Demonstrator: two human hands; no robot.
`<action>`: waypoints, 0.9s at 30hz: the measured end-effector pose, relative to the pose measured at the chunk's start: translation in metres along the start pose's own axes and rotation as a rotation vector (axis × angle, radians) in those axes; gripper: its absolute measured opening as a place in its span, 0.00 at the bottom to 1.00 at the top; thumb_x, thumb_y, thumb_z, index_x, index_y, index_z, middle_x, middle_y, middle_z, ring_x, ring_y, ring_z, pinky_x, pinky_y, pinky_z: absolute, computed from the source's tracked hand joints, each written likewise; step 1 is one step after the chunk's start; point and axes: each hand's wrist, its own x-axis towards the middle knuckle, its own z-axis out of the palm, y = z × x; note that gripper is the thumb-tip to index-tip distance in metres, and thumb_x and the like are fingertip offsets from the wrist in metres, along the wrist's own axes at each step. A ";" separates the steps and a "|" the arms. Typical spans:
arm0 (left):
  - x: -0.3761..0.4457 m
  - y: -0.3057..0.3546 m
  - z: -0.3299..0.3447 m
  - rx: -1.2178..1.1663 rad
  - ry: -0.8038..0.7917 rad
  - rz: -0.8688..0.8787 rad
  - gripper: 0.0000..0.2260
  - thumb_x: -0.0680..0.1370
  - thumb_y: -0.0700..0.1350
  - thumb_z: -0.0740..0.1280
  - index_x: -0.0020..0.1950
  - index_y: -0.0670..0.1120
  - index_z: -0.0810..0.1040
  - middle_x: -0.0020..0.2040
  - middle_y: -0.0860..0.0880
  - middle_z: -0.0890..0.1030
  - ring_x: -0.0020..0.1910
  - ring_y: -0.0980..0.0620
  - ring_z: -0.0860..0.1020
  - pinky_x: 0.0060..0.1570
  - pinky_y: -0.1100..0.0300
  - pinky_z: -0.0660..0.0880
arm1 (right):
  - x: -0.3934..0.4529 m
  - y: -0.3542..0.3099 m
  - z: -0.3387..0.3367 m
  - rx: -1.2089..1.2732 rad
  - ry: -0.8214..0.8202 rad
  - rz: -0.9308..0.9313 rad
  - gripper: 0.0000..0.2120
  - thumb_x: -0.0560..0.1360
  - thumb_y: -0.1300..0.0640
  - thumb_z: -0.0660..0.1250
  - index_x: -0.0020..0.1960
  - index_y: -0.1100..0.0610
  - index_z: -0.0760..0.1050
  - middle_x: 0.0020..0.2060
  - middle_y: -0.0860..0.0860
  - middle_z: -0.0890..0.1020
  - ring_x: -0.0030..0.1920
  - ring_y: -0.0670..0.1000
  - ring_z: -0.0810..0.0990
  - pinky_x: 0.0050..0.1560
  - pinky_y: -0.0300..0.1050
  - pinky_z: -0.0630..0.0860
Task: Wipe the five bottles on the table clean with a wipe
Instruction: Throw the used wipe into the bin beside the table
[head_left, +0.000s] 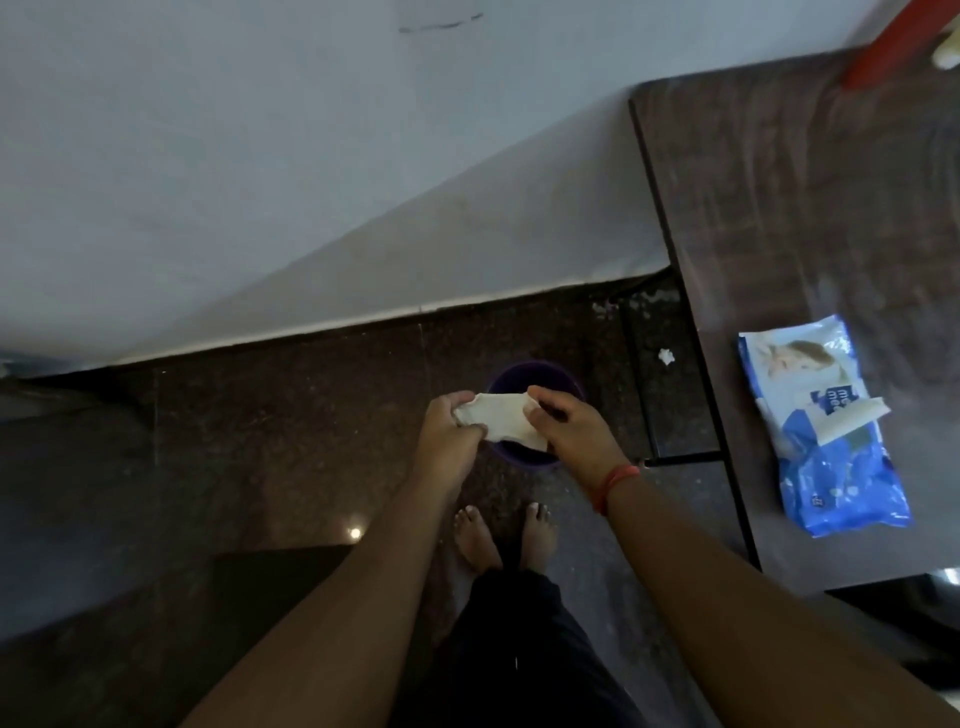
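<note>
Both hands hold a wipe over a purple bin on the floor, off the desk's left edge.

The left hand (447, 423) and right hand (563, 426) each have a closed grip pinching an end of the wipe (501, 423) above the bin (535, 376). Judging by this, dropping it calls for releasing squarely over the opening. No bottles show; the wipe pack (826, 431) lies near the desk (779, 208) front-left edge, with open floor (285, 415) leftward.

A purple bin (535, 382) stands on the dark speckled floor (291, 415) near a pale wall (260, 156). A red bar (883, 49) crosses the far corner.
</note>
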 end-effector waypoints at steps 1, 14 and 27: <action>0.005 -0.005 0.001 0.006 -0.020 -0.006 0.22 0.78 0.35 0.68 0.70 0.50 0.73 0.54 0.56 0.76 0.50 0.62 0.75 0.39 0.70 0.74 | 0.004 0.006 0.002 -0.024 0.015 0.000 0.20 0.78 0.58 0.69 0.69 0.50 0.75 0.62 0.46 0.76 0.61 0.47 0.76 0.63 0.47 0.76; 0.135 -0.096 0.051 0.244 -0.054 0.070 0.29 0.78 0.37 0.70 0.78 0.47 0.67 0.73 0.48 0.68 0.59 0.58 0.69 0.52 0.65 0.70 | 0.133 0.113 0.026 -0.138 0.137 0.088 0.30 0.76 0.71 0.59 0.75 0.53 0.68 0.70 0.48 0.68 0.63 0.45 0.67 0.60 0.39 0.68; 0.275 -0.193 0.134 0.474 -0.251 0.108 0.34 0.81 0.39 0.68 0.83 0.46 0.55 0.81 0.45 0.56 0.75 0.43 0.64 0.68 0.54 0.66 | 0.247 0.232 0.018 -0.357 0.207 0.130 0.31 0.77 0.69 0.58 0.77 0.50 0.66 0.72 0.51 0.71 0.70 0.54 0.70 0.65 0.43 0.68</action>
